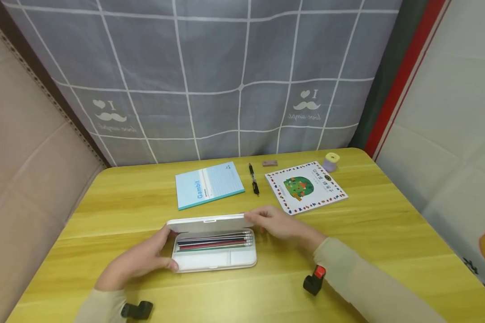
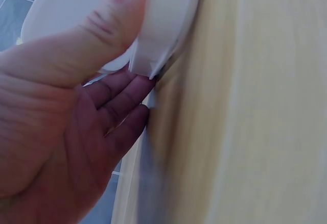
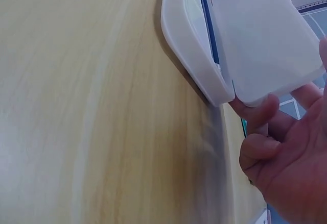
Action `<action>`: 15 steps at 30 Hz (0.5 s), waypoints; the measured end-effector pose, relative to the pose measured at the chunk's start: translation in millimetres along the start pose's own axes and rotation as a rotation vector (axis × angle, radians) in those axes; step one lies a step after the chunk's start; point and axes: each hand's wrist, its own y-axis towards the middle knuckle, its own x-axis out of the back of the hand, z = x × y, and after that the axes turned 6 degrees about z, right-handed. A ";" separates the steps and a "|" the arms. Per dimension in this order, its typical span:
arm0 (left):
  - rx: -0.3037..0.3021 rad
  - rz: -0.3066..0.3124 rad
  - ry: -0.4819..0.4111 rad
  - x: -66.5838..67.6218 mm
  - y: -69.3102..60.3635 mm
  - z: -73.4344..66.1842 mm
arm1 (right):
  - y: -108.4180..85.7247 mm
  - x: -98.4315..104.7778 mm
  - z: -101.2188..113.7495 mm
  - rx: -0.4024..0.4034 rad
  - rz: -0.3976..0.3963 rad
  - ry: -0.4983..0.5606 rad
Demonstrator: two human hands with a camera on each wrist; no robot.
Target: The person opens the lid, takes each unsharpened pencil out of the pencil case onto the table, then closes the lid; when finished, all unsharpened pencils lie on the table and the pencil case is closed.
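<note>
A white plastic pencil case lies on the wooden table with its lid raised along the far side. Several pencils lie side by side in the back of the case; its front compartments show bare white. My left hand grips the case's left end, thumb at the near corner and fingers behind, as the left wrist view also shows. At the lid's right corner, my right hand holds the edge between thumb and fingers. In the right wrist view the lid stands tilted up from the base.
Behind the case lie a light-blue notebook, a black pen, a small purplish-brown block and a white booklet with a green picture. A yellow and purple round item stands at the back right. Curtains surround the table.
</note>
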 end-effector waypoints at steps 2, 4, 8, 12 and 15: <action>0.016 -0.006 -0.019 0.3 1.4 -0.9 | 2.3 -0.2 -0.4 -0.005 -0.021 0.000; 0.028 -0.021 -0.025 0.3 2.4 -2.0 | 4.7 -0.5 -1.5 -0.015 -0.035 0.021; 0.046 -0.079 0.003 0.4 2.5 -4.6 | 8.3 -1.0 -4.2 -0.093 -0.069 0.113; 0.073 -0.123 0.034 1.1 2.7 -6.8 | 11.8 -2.3 -6.7 -0.188 -0.103 0.214; 0.084 -0.137 0.058 1.7 3.9 -6.9 | 14.7 -3.4 -9.1 -0.225 -0.131 0.260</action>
